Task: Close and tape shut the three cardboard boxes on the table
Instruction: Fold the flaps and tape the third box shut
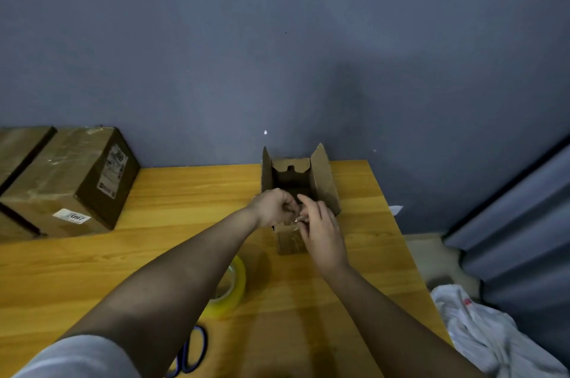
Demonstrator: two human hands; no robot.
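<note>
A small cardboard box stands open near the table's far edge, with its left, right and far flaps upright. Its near flap hangs down the front. My left hand and my right hand meet at the box's near rim, fingers pinched together on a small shiny piece of clear tape. A yellowish tape roll lies on the table, partly hidden under my left forearm. Two larger closed boxes sit at the far left: one with labels, the other cut off by the frame.
Blue-handled scissors lie near the front edge of the wooden table, under my left arm. A grey wall backs the table. On the floor to the right lies a white cloth beside a grey curtain.
</note>
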